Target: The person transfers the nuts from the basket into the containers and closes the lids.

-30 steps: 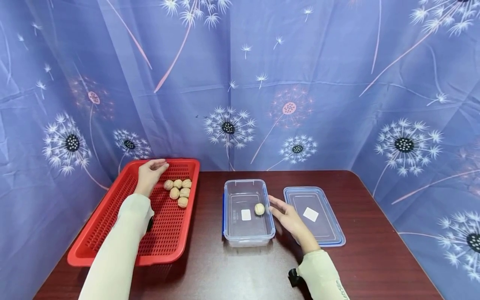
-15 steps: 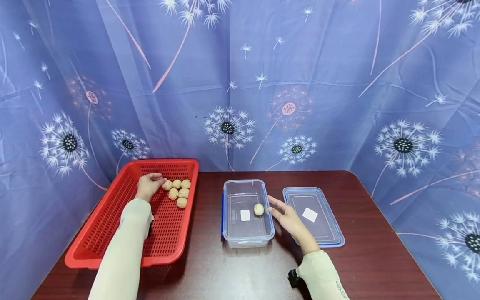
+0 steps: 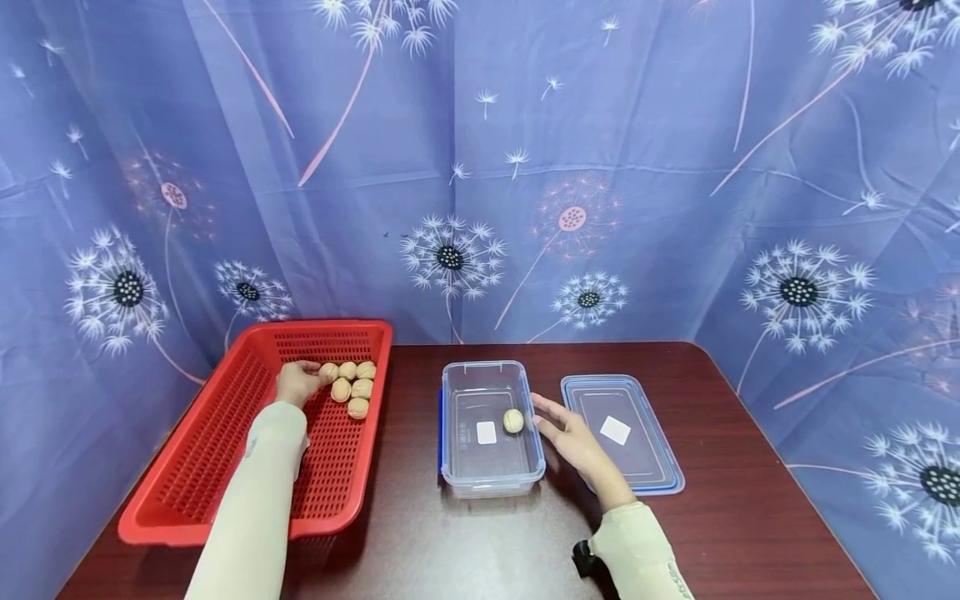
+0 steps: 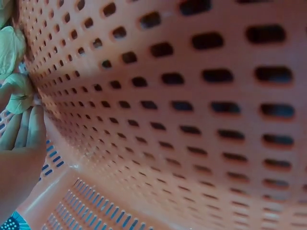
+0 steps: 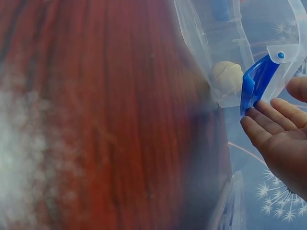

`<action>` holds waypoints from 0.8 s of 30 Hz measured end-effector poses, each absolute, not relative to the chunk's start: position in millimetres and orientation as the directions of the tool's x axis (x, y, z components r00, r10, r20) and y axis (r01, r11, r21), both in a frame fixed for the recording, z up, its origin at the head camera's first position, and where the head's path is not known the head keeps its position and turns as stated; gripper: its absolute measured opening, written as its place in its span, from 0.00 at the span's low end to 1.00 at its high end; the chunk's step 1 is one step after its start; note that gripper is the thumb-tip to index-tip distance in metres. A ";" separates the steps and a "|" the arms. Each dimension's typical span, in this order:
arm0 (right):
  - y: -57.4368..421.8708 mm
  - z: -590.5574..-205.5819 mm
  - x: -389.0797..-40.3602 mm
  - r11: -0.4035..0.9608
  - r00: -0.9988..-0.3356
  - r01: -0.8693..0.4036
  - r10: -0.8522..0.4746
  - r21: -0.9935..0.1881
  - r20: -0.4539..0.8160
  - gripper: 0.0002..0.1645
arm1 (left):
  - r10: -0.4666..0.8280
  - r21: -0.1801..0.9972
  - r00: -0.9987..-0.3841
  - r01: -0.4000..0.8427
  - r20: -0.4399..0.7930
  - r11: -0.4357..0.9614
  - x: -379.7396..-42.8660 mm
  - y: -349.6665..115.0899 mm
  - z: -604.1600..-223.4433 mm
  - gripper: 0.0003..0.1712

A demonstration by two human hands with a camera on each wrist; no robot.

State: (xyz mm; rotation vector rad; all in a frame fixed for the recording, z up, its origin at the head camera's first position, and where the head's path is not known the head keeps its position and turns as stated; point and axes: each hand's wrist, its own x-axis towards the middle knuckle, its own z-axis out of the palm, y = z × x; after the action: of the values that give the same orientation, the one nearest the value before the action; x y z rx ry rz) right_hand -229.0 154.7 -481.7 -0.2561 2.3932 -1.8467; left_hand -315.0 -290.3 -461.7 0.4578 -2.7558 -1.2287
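Left hand [image 3: 297, 383] pinches a walnut [image 4: 20, 99]; right hand [image 3: 576, 442] has its fingers nearly straight.
The walnut is in the red basket [image 3: 330, 475], beside other walnuts [image 3: 341, 390]; the right hand touches the blue latch [image 5: 260, 82] of a clear container [image 3: 492, 482] holding one nut [image 3: 513, 421].

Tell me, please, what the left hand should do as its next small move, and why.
I would probably lift the walnut straight up with the left hand: thumb and fingers seem to pinch it down in the basket, while the box stands open with another walnut inside and the right hand at its side.
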 end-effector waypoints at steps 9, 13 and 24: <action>153.2 -482.2 -230.0 0.216 -0.976 -0.068 -0.215 -0.974 0.021 0.29 | -0.302 0.718 -0.953 -0.233 -0.034 0.656 -313.2 -292.9 -462.4 0.22; 153.1 -482.7 -230.4 0.220 -0.977 -0.065 -0.215 -0.973 0.016 0.29 | -0.279 0.713 -0.960 -0.218 -0.032 0.667 -313.1 -295.4 -460.9 0.22; 154.5 -482.8 -229.3 0.227 -0.978 -0.075 -0.206 -0.971 0.027 0.29 | -0.259 0.722 -0.964 -0.217 -0.055 0.657 -312.6 -301.9 -457.5 0.26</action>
State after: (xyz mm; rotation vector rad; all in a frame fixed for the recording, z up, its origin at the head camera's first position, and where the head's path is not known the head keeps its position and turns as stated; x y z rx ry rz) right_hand -229.3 154.5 -482.8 -0.2736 2.3748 -1.8694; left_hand -312.6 -301.9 -457.5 0.4040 -2.8108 -1.2151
